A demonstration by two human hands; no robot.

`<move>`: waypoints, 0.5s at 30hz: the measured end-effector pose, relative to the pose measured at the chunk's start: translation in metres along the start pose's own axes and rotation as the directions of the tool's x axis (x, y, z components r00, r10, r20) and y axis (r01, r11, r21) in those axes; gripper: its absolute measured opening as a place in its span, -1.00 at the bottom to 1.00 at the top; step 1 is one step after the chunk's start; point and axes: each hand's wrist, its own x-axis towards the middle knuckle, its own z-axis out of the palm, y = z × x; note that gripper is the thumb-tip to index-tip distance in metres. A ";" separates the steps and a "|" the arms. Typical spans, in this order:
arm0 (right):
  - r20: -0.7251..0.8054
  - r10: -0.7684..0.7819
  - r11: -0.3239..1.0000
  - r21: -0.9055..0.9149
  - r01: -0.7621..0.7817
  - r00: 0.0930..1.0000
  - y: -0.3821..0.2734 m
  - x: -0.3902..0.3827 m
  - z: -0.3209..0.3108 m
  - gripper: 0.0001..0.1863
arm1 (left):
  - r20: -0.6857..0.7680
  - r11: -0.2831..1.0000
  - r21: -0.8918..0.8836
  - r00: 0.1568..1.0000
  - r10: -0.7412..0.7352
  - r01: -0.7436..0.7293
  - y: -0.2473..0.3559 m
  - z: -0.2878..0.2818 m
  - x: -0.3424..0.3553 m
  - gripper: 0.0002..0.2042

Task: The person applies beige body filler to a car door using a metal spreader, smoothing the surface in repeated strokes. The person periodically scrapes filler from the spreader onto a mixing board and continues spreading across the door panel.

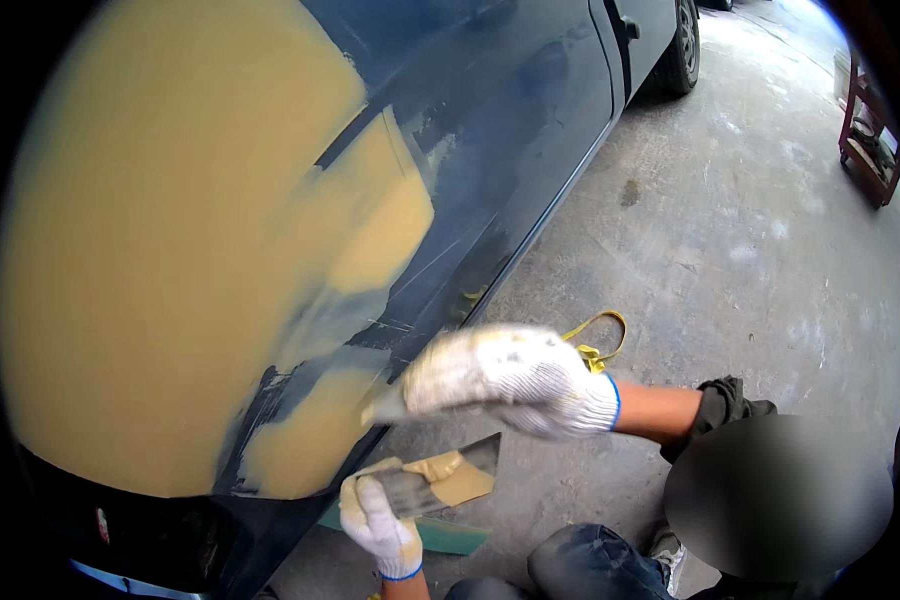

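Wide floor [710, 260] beside car edge [532, 228], spreader [386, 405] in right hand [510, 380]

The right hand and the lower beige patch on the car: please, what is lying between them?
In the head view, a flat tool, motion-blurred, sticks out from the right hand toward the beige patch; whether it touches, I cannot tell.

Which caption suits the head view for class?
Beside a tan-patched car, gloved left hand holds a plate of tan paste; blurred right hand grips a flat tool.
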 end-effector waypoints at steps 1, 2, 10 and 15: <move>0.121 0.136 0.982 0.117 -0.150 0.983 -0.014 -0.003 0.001 -0.68 | 0.006 0.999 0.020 1.000 0.028 -0.028 -0.001 0.003 0.003 -0.65; 0.235 0.266 0.929 0.196 -0.314 0.935 -0.028 -0.005 0.001 -0.68 | -0.034 0.998 -0.024 0.998 0.059 -0.060 0.008 0.013 0.004 -0.65; 0.355 0.115 0.962 -0.272 -0.015 0.928 -0.012 0.000 -0.030 -0.65 | -0.212 0.989 -0.080 0.972 0.105 -0.124 0.010 -0.021 0.007 -0.65; 0.156 -0.447 0.271 -0.915 0.300 0.881 -0.006 0.070 -0.051 -0.55 | -0.300 0.975 -0.212 0.954 0.002 -0.069 0.019 -0.021 0.005 -0.65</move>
